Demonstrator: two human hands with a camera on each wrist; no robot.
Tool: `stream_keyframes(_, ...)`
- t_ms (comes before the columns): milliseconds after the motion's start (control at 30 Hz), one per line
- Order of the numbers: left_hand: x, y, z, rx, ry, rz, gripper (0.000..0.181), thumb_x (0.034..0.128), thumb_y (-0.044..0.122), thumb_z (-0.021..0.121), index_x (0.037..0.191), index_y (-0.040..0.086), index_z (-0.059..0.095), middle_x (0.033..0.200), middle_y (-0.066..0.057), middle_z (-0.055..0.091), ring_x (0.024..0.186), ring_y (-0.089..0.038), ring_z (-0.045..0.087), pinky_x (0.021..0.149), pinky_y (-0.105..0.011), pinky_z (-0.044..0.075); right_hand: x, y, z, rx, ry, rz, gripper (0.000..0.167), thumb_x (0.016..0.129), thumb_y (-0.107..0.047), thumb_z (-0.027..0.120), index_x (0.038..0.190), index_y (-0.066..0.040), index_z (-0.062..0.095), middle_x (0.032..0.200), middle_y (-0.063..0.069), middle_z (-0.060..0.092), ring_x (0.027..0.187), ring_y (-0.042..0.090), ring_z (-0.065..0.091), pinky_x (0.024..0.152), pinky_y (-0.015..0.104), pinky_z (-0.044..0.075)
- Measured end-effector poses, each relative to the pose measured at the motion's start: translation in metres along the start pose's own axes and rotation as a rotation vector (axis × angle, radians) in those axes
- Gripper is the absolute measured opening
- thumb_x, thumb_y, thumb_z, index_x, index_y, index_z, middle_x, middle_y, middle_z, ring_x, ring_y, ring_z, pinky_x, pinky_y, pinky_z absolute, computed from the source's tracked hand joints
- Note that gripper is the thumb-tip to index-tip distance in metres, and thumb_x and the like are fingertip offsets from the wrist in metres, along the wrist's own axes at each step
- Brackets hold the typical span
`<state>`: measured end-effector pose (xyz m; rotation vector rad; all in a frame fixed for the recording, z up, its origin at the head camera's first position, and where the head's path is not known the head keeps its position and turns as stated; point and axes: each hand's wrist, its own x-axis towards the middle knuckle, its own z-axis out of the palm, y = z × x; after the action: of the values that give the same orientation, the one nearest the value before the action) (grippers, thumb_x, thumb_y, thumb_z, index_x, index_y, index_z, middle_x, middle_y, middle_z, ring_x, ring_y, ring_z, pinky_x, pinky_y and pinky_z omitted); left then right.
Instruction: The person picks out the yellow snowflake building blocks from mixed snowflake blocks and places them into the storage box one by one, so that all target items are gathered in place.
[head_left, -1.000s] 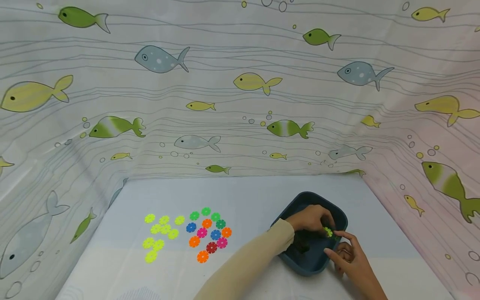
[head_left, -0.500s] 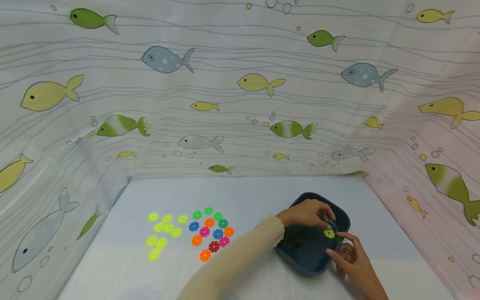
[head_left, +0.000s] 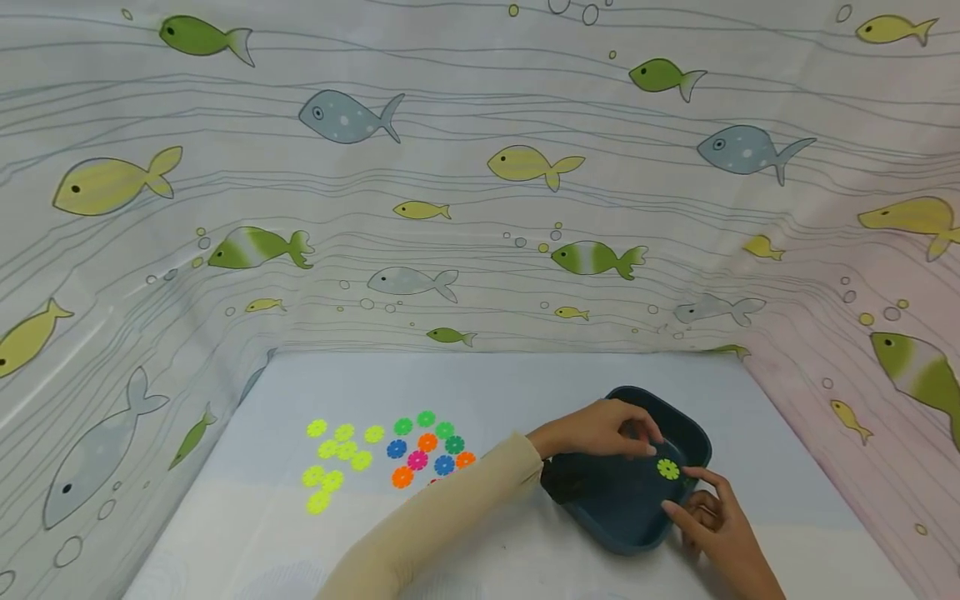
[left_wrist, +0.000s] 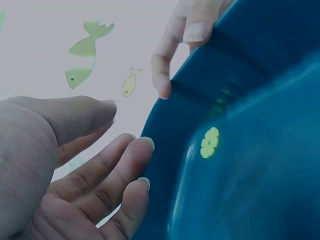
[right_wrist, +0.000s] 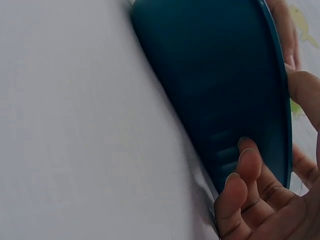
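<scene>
A dark blue bin stands at the right of the table, tilted in the right wrist view. On its inner floor near the right side lies one yellow-green notched plastic disc, also visible in the left wrist view. My left hand hovers over the bin, with thumb and fingers apart and nothing between them. With my right hand I hold the bin's right edge, the thumb at the rim and the fingers against the outer wall.
Left of the bin lie a group of yellow-green discs and a mixed group of green, orange, blue and pink discs. My left sleeve hides part of the mixed group. A fish-printed cloth encloses the table.
My left hand has drawn back leftward from the yellow-green disc in the bin, uncovering it. The right hand keeps its hold on the bin. The head view has shifted slightly.
</scene>
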<state>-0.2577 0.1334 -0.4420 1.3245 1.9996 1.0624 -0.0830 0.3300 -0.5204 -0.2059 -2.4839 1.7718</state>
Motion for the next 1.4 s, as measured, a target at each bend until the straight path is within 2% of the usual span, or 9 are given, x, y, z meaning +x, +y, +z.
stream_keyframes(300,-0.036,-0.008,-0.016,-0.049,0.011,0.052,0.026,0.1038,0.024,0.065,0.127,0.012,0.067,0.104,0.011,0.066,0.084,-0.015,0.073,0.075,-0.021,0.056,-0.002,-0.004,0.000,0.010,0.005,0.005,0.064,0.101,-0.016,0.069,0.149,-0.010,0.028,0.087,0.015,0.060,0.057,0.029,0.056,0.051,0.039,0.052)
stream_keyframes(467,-0.056,-0.016,-0.025,-0.080,0.045,0.060,0.027,0.1036,0.024,0.065,0.127,0.011,0.067,0.104,0.009,0.066,0.085,-0.019,0.071,0.076,-0.028,0.059,-0.001,-0.003,0.000,0.012,0.007,-0.002,0.064,0.100,-0.016,0.069,0.149,-0.010,0.029,0.087,0.015,0.060,0.057,0.029,0.056,0.050,0.039,0.052)
stream_keyframes(600,-0.073,-0.022,-0.031,-0.097,0.084,0.054,0.027,0.1036,0.024,0.065,0.126,0.009,0.068,0.104,0.008,0.067,0.083,-0.015,0.070,0.074,-0.030,0.059,-0.001,-0.003,0.000,0.023,-0.002,0.004,0.063,0.101,-0.015,0.068,0.149,-0.012,0.028,0.086,0.014,0.060,0.057,0.030,0.056,0.050,0.039,0.052)
stream_keyframes(700,-0.085,-0.028,-0.035,-0.108,0.121,0.036,0.025,0.1030,0.024,0.066,0.124,0.011,0.070,0.103,0.008,0.068,0.083,-0.017,0.070,0.073,-0.031,0.059,-0.001,-0.003,-0.001,0.029,-0.006,0.015,0.062,0.101,-0.015,0.068,0.149,-0.013,0.028,0.086,0.013,0.060,0.058,0.030,0.056,0.051,0.040,0.052)
stream_keyframes(900,-0.108,-0.040,-0.044,-0.126,0.174,0.002,0.020,0.1019,0.022,0.067,0.121,0.015,0.071,0.106,0.005,0.071,0.086,-0.032,0.070,0.079,-0.049,0.059,-0.002,-0.005,-0.001,0.027,0.001,0.053,0.062,0.101,-0.020,0.068,0.149,-0.017,0.028,0.086,0.012,0.059,0.058,0.030,0.056,0.052,0.039,0.052)
stream_keyframes(967,-0.115,-0.044,-0.047,-0.122,0.187,-0.007,0.018,0.1019,0.022,0.067,0.119,0.019,0.071,0.107,0.004,0.071,0.087,-0.034,0.069,0.081,-0.050,0.059,-0.002,-0.006,0.000,0.024,0.003,0.055,0.062,0.101,-0.020,0.068,0.148,-0.017,0.028,0.086,0.012,0.059,0.058,0.030,0.056,0.051,0.039,0.051)
stream_keyframes(1067,-0.127,-0.052,-0.053,-0.119,0.218,-0.024,0.016,0.1021,0.024,0.067,0.118,0.023,0.071,0.108,0.005,0.071,0.087,-0.036,0.068,0.081,-0.049,0.058,-0.002,-0.007,0.000,0.023,0.005,0.055,0.062,0.101,-0.019,0.069,0.148,-0.015,0.028,0.086,0.012,0.059,0.058,0.029,0.056,0.051,0.039,0.051)
stream_keyframes(1267,-0.154,-0.066,-0.066,-0.094,0.277,-0.073,0.015,0.1024,0.029,0.067,0.117,0.027,0.071,0.108,0.006,0.070,0.088,-0.037,0.067,0.075,-0.034,0.056,-0.001,-0.007,0.001,0.035,0.005,0.065,0.062,0.101,-0.019,0.069,0.148,-0.017,0.029,0.086,0.011,0.059,0.058,0.029,0.056,0.051,0.039,0.051)
stream_keyframes(1400,-0.174,-0.074,-0.073,-0.090,0.299,-0.119,0.017,0.1028,0.031,0.066,0.119,0.026,0.071,0.109,0.005,0.069,0.089,-0.038,0.068,0.076,-0.041,0.057,0.000,-0.007,0.000,0.040,0.006,0.082,0.061,0.101,-0.020,0.069,0.148,-0.019,0.029,0.086,0.011,0.059,0.058,0.029,0.056,0.052,0.039,0.051)
